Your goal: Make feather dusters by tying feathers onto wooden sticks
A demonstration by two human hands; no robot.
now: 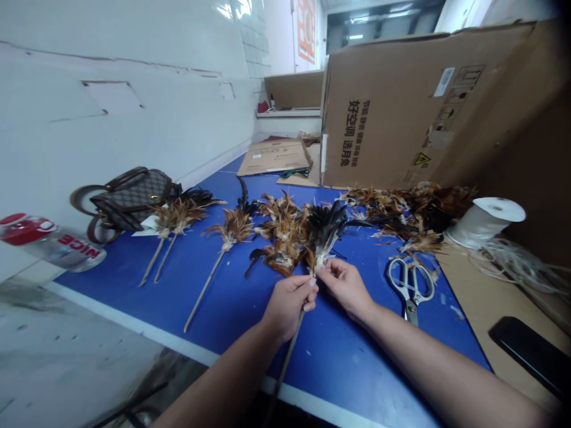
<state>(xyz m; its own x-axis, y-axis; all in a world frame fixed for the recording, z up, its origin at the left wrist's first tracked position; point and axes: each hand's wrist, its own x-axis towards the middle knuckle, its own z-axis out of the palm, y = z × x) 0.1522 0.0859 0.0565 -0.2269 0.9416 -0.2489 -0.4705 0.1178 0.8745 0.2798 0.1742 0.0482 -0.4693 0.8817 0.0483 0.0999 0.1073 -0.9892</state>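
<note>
Over a blue table (250, 297), I work with both hands on one feathered stick (327, 230), its dark plume pointing away from me and its bare shaft running down past the table's near edge. My left hand (289, 300) closes thumb and fingers around the shaft just below the plume, apparently to steady it. My right hand (348, 288) pinches thumb to finger at the pale base of the feathers; the exact thing between those fingertips is too small to tell. Gripping so low seems to leave the plume free and uncrushed. Loose brown feathers (281, 229) lie just left of the plume, presumably for easy picking. Scissors (409, 288) rest to my right, handles away from me, near a white spool (486, 220) and its tangled pale strands (520, 264), likely within reach. Off to my left, a single plumed stick (232, 229) and a plumed pair (172, 220) lie apart, perhaps to spare their feathers.
</note>
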